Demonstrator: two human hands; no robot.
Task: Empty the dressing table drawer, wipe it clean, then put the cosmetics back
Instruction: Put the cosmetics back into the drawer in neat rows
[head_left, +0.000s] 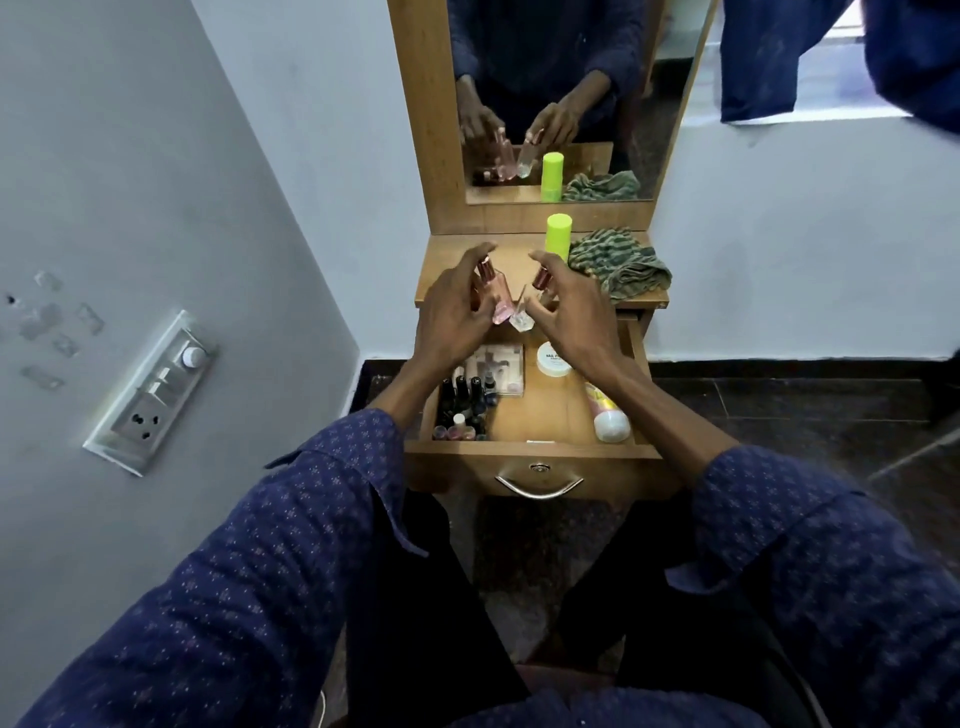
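Observation:
The wooden drawer (540, 415) of the dressing table stands pulled out below me. My left hand (452, 312) grips a pink perfume bottle (500, 300) above the drawer's back edge. My right hand (571, 317) holds a clear perfume bottle (522, 321) with a rose-gold cap, tilted. Inside the drawer lie several dark nail polish bottles (465, 402) at the left, a clear plastic box (496, 366), a white round jar (553, 359) and a white and pink tube (608, 413) at the right.
On the tabletop (514, 260) stand a neon green bottle (558, 236) and a crumpled green striped cloth (621, 262). A mirror (561, 93) rises behind. A grey wall with a switch panel (153, 392) is at the left. Blue clothes (758, 57) hang at the upper right.

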